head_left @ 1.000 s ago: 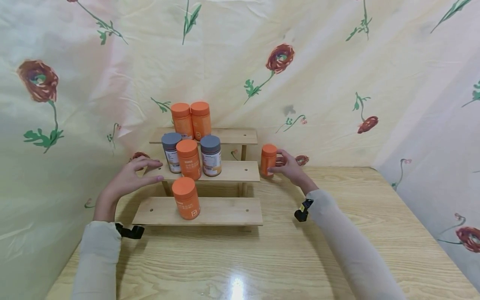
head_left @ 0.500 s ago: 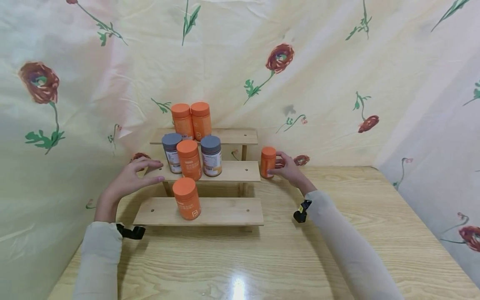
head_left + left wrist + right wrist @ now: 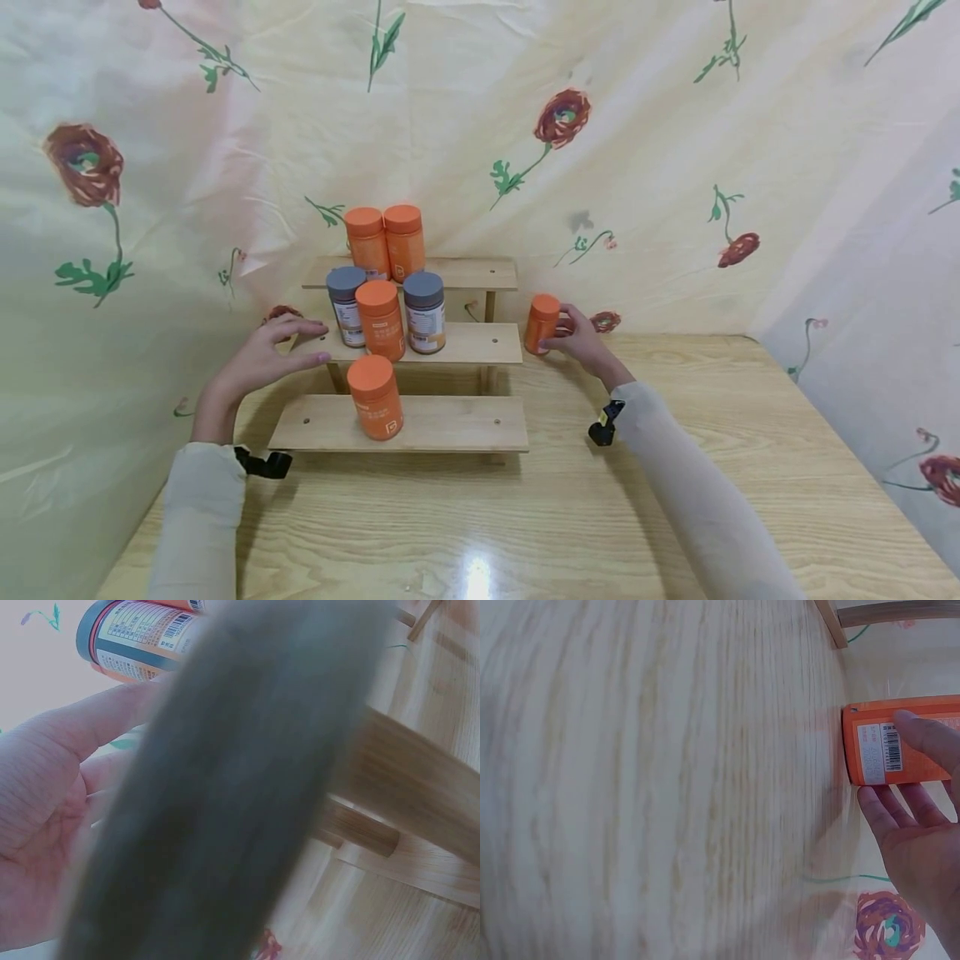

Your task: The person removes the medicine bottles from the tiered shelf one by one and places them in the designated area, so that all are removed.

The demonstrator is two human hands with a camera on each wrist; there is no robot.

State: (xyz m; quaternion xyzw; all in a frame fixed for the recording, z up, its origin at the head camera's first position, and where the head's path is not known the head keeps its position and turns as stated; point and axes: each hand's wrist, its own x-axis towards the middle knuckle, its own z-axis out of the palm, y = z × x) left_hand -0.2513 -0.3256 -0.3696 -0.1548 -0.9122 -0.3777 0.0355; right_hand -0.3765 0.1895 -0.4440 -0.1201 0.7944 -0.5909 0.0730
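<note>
My right hand [image 3: 588,343] pinches an orange lidded jar [image 3: 542,327] on the tabletop, just right of the stepped wooden shelf. The jar leans slightly, its lid toward the hand. In the right wrist view, the thumb lies over the side of the jar [image 3: 874,754] by a barcode label, fingers under it. My left hand [image 3: 258,358] is at the left end of the shelf's middle board [image 3: 480,343], fingers and thumb spread and fairly straight, fingertips right at the board. In the left wrist view, a blurred dark strip hides part of this hand [image 3: 45,795].
Two orange jars [image 3: 405,246] stand on the top board. The middle board holds an orange jar [image 3: 382,325] between two grey-lidded jars [image 3: 425,321]. Another orange jar [image 3: 377,404] is on the bottom board [image 3: 450,423]. Floral cloth [image 3: 660,125] hangs behind the table [image 3: 570,500].
The jar in my right hand shifts slightly toward me, then tips a little so its lid leans right. My left hand stays at the shelf's end.
</note>
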